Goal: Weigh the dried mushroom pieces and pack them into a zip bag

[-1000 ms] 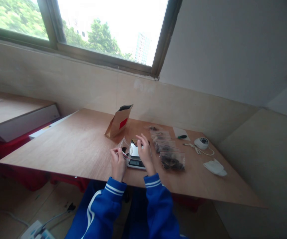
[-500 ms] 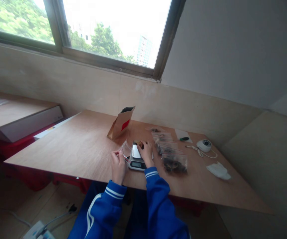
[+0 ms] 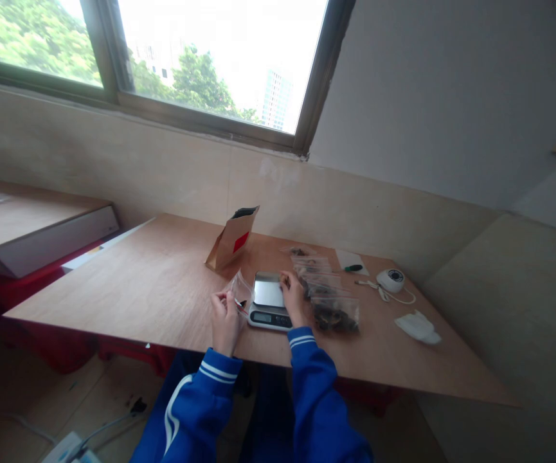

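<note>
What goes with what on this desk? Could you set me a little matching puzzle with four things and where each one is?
Things:
1. kitchen scale
2. brown paper pouch
3. white cloth
4. clear zip bag

Places:
a. standing behind the scale, its top open
b. lying alone toward the right end of the table
c. between the two hands, at the near edge
d. pinched in the left hand

Pairs: 1-c, 2-a, 3-b, 4-d
</note>
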The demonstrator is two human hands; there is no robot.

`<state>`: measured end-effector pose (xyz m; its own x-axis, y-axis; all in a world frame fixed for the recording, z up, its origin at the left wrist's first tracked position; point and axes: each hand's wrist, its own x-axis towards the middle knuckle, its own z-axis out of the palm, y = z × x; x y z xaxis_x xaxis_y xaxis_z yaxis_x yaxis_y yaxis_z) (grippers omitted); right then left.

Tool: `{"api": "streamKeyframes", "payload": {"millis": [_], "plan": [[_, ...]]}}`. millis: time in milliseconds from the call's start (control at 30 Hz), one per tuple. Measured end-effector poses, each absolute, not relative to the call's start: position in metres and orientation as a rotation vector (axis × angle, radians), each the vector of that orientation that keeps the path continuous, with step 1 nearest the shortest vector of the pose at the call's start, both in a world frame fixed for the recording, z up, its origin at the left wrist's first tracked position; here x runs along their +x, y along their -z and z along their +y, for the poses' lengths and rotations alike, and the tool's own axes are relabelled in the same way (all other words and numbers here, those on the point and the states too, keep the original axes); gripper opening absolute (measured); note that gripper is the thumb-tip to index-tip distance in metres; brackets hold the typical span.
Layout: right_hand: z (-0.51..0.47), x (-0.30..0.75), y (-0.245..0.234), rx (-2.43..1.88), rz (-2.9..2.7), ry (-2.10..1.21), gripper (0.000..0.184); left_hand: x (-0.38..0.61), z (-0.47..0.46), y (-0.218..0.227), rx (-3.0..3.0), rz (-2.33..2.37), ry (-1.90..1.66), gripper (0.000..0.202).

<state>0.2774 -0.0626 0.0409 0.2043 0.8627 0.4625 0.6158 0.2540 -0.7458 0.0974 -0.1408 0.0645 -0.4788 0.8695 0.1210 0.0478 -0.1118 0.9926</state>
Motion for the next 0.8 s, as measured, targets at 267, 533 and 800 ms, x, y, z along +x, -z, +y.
{"api": "streamKeyframes", "payload": {"millis": [267,533,800], "plan": [[-0.069,0.263,-0.072,-1.258,-1.297,-0.553,0.035,0.098,-0.142,-0.065,1.031,1.53,-1.582,0.035],[-0.112,0.215,-0.131,-1.05,-1.686,-0.786,0.03,0.105,-0.143,-0.068,0.966,1.493,-1.616,0.035],[-0.12,0.201,-0.121,-0.978,-1.712,-0.872,0.035,0.098,-0.143,-0.063,0.877,1.44,-1.631,0.033]]}}
